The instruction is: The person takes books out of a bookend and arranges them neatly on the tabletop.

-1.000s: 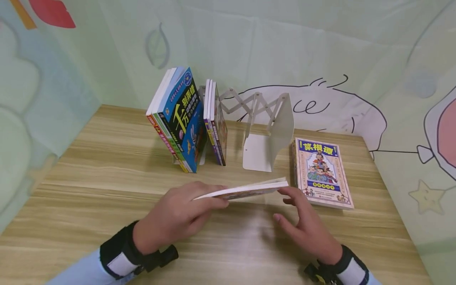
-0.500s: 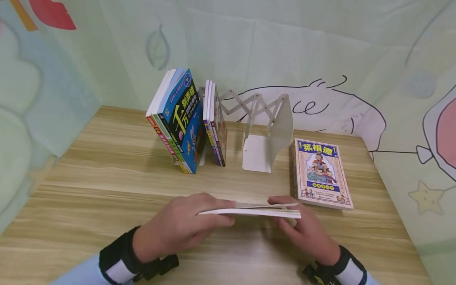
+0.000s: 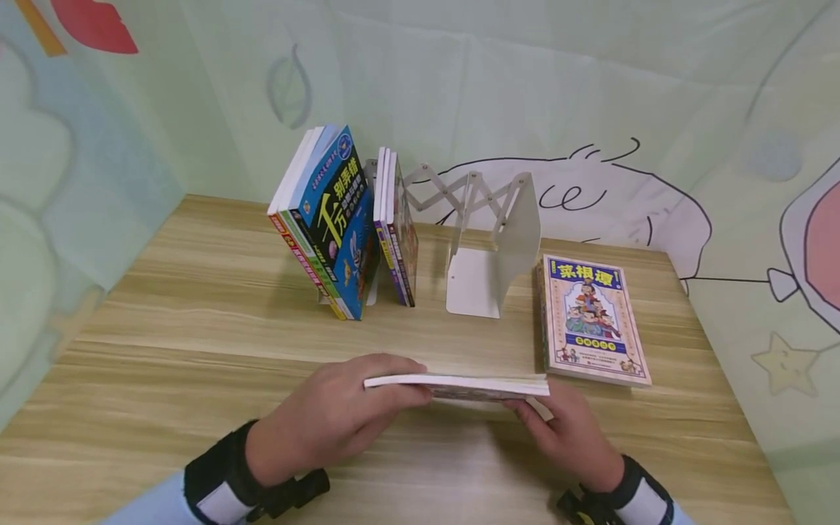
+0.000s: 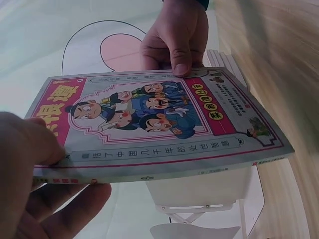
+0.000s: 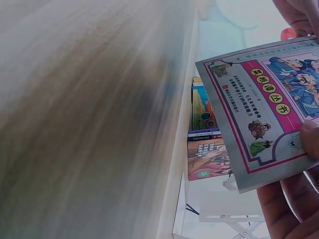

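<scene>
A thin paperback book (image 3: pixel 459 383) is held between both hands above the table, its white page edges showing in the head view. My left hand (image 3: pixel 341 405) grips one end, thumb on the cover and fingers behind. My right hand (image 3: pixel 577 434) pinches the other end, also with its thumb on the cover. In the left wrist view the illustrated front cover (image 4: pixel 139 114) shows cartoon figures and a pink title band. The right wrist view shows the lower part of this cover (image 5: pixel 269 109), with my right thumb on its border.
A white expandable book rack (image 3: pixel 475 281) stands at the back of the table (image 3: pixel 197 350). Large books (image 3: pixel 341 226) lean at its left, with thinner books (image 3: pixel 397 226) upright beside them. A stack of paperbacks (image 3: pixel 593 321) lies flat at the right, near the patterned wall.
The book has come down from a slant to nearly level. My right hand went from touching its end to pinching it, while slightly parted pages have come together. My left hand keeps its grip.
</scene>
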Available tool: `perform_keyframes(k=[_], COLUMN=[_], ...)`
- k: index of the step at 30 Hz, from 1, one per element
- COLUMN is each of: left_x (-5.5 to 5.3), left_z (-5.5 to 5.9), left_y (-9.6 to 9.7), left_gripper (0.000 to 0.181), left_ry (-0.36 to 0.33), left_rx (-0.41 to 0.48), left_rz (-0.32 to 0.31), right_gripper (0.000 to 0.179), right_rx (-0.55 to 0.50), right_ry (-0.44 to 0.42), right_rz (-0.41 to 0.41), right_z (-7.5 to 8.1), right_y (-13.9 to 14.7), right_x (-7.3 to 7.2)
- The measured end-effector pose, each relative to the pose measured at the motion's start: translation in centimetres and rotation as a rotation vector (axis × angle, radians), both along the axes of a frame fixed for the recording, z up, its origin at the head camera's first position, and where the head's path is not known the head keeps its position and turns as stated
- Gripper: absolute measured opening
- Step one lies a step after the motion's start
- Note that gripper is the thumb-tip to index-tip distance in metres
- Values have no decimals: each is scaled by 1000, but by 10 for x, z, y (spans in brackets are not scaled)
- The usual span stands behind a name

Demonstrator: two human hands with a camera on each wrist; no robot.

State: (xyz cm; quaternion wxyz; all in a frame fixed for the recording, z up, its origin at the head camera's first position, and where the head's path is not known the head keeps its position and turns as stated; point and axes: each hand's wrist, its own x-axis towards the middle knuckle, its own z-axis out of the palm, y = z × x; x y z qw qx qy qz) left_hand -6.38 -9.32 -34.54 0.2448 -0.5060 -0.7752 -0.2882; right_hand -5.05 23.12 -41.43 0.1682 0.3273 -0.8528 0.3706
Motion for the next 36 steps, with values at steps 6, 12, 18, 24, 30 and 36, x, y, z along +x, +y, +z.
perform_keyframes(k=[6, 12, 18, 24, 30, 36], left_x=[-2, -3, -6, -8, -8, -9], left_z=[-3, -6, -10, -12, -14, -15], left_y=[1, 3, 1, -1, -2, -2], left_gripper=[25, 26, 34, 33, 31, 30], left_ry=[18, -54, -115, -226, -258, -258], left_rx=[26, 23, 1, -57, -73, -67], left_rz=[39, 59, 103, 141, 162, 162], right_gripper=[27, 29, 42, 41, 36, 37], right_rx=[-58, -94, -166, -211, -280, -317], right_ry=[-42, -34, -80, -64, -88, -190], right_rz=[-6, -7, -73, -166, -314, -540], right_z=[1, 5, 12, 28, 42, 53], right_y=[3, 8, 16, 30, 43, 59], right_x=[1, -2, -4, -9, -10, -14])
